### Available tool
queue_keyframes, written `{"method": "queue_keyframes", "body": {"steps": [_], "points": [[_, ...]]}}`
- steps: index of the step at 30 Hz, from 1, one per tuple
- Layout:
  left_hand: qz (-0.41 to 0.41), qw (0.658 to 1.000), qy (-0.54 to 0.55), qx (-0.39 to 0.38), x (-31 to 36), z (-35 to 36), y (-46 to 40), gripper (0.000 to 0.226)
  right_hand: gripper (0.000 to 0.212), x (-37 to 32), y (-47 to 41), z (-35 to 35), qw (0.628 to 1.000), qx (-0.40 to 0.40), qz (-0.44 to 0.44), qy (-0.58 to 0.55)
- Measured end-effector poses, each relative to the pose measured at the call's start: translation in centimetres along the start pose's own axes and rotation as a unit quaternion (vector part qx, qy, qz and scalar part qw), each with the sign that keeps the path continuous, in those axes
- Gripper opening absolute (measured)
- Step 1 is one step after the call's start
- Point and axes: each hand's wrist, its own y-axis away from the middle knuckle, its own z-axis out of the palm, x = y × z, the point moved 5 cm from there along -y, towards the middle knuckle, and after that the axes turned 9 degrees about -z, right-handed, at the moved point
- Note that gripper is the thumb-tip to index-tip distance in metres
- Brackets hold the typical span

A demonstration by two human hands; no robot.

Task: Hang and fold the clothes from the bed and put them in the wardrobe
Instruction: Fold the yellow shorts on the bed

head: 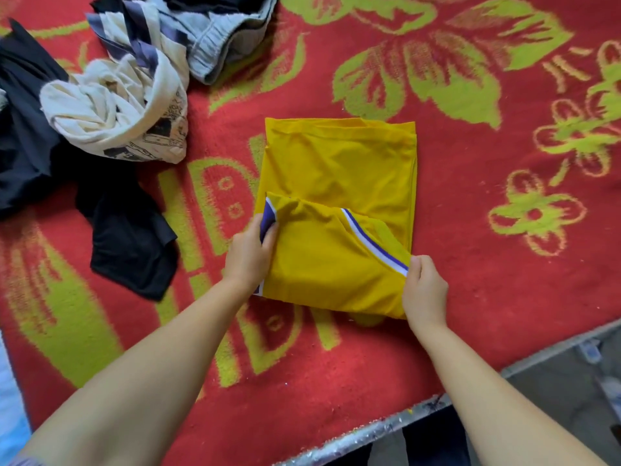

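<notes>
Bare left hand and right hand pinching smooth yellow jersey

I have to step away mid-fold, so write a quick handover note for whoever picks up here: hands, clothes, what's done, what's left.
Left hand pinches the near-left edge of the yellow jersey by its purple trim. Right hand pinches the near-right edge at the striped trim.
The jersey lies on the red blanket, sides folded in, near end being folded over.
Done: jersey partly folded.
Left: finish this fold; then the cream shirt, grey shorts and black clothes heaped at the left, unfolded. No wardrobe is in view.
</notes>
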Motion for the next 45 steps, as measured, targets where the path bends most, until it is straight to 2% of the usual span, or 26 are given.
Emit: {"method": "queue_keyframes", "body": {"steps": [4, 6, 7, 9, 10, 11, 12, 13, 14, 15, 17, 19, 22, 24, 26, 27, 29, 30, 31, 34, 37, 38, 40, 41, 43, 45], "points": [[-0.124, 0.989, -0.078, -0.021, -2.5, 0.4, -1.0, 0.049, 0.021, 0.6, -0.9, 0.4, 0.998, -0.063, 0.011, 0.028], [-0.149, 0.984, -0.097, -0.018, -3.1, 0.5, -0.1, 0.061, 0.023, -0.4, -0.9, -0.2, 0.999, -0.031, -0.011, 0.018], [-0.122, 0.985, -0.121, 0.008, -3.0, 0.3, 0.5, 0.067, 0.030, -1.2, -0.7, -0.6, 0.998, -0.007, -0.050, 0.035], [0.028, 0.981, -0.175, 0.078, -1.9, -0.2, 2.1, 0.071, 0.048, -4.0, 1.0, -0.5, 0.972, -0.005, -0.209, 0.109], [0.135, 0.967, -0.201, 0.086, -1.0, 0.0, 3.2, 0.072, 0.061, -5.1, 2.5, 0.5, 0.937, -0.042, -0.308, 0.163], [0.243, 0.937, -0.244, 0.060, -0.3, 0.8, 4.6, 0.075, 0.077, -5.7, 4.2, 2.0, 0.890, -0.105, -0.385, 0.221], [0.328, 0.896, -0.300, 0.004, -0.3, 2.0, 5.9, 0.079, 0.093, -5.7, 5.5, 3.5, 0.844, -0.187, -0.418, 0.278], [0.368, 0.857, -0.355, -0.061, -0.9, 3.2, 6.6, 0.087, 0.105, -4.9, 6.2, 4.8, 0.811, -0.259, -0.412, 0.324], [0.366, 0.832, -0.400, -0.118, -1.8, 4.1, 6.7, 0.096, 0.111, -3.8, 6.3, 5.7, 0.798, -0.305, -0.380, 0.355], [0.339, 0.823, -0.431, -0.150, -2.6, 4.5, 6.2, 0.105, 0.113, -2.9, 5.6, 6.0, 0.800, -0.318, -0.342, 0.375], [0.275, 0.823, -0.473, -0.150, -3.2, 4.4, 5.0, 0.113, 0.106, -2.3, 3.8, 5.8, 0.806, -0.289, -0.306, 0.416], [0.260, 0.815, -0.498, -0.142, -2.7, 4.4, 4.3, 0.110, 0.087, -2.7, 2.5, 5.8, 0.795, -0.284, -0.300, 0.444], [0.217, 0.807, -0.508, -0.211, -1.6, 4.5, 4.7, 0.103, 0.080, -3.5, 2.5, 5.3, 0.763, -0.347, -0.299, 0.456], [0.161, 0.784, -0.509, -0.316, -0.6, 3.9, 5.9, 0.094, 0.084, -4.0, 3.3, 4.1, 0.736, -0.438, -0.283, 0.431], [0.071, 0.761, -0.464, -0.448, 0.8, 2.7, 7.3, 0.077, 0.084, -4.6, 4.2, 2.0, 0.710, -0.570, -0.229, 0.345], [0.027, 0.748, -0.437, -0.500, 1.6, 1.8, 7.9, 0.067, 0.078, -5.2, 4.4, 0.8, 0.694, -0.629, -0.200, 0.290], [-0.005, 0.734, -0.398, -0.550, 3.8, -0.2, 7.6, 0.032, 0.055, -6.7, 3.1, -1.5, 0.681, -0.678, -0.166, 0.222], [-0.008, 0.743, -0.387, -0.546, 5.0, -1.2, 6.6, 0.012, 0.044, -7.3, 1.6, -2.3, 0.690, -0.677, -0.154, 0.204], [-0.008, 0.759, -0.373, -0.533, 6.0, -2.0, 5.1, 0.008, 0.038, -7.7, -0.3, -3.0, 0.711, -0.664, -0.141, 0.184], [-0.020, 0.850, -0.288, -0.440, 7.5, -3.7, -0.5, 0.018, 0.025, -7.4, -6.4, -3.7, 0.817, -0.569, -0.078, 0.060], [-0.086, 0.953, -0.093, -0.273, 6.1, -3.7, -4.9, 0.016, 0.025, -5.6, -10.4, -3.3, 0.937, -0.345, -0.042, -0.043], [-0.127, 0.971, -0.026, -0.203, 5.0, -3.3, -5.7, 0.029, 0.032, -4.9, -10.6, -3.1, 0.961, -0.262, -0.028, -0.081], [-0.194, 0.976, 0.066, -0.077, 2.2, -2.0, -5.6, 0.054, 0.045, -3.4, -9.7, -2.3, 0.976, -0.145, 0.029, -0.158], [-0.212, 0.972, 0.091, -0.035, 1.0, -1.1, -5.1, 0.057, 0.049, -2.6, -9.1, -1.7, 0.979, -0.112, 0.047, -0.161], [-0.209, 0.972, 0.112, 0.004, -0.4, 0.5, -3.9, 0.046, 0.048, -1.6, -8.0, -0.6, 0.991, -0.091, 0.035, -0.088], [-0.159, 0.983, 0.093, 0.026, -0.5, 1.2, -3.1, 0.031, 0.033, -1.8, -7.6, -0.2, 0.998, -0.060, -0.015, -0.021]]}}
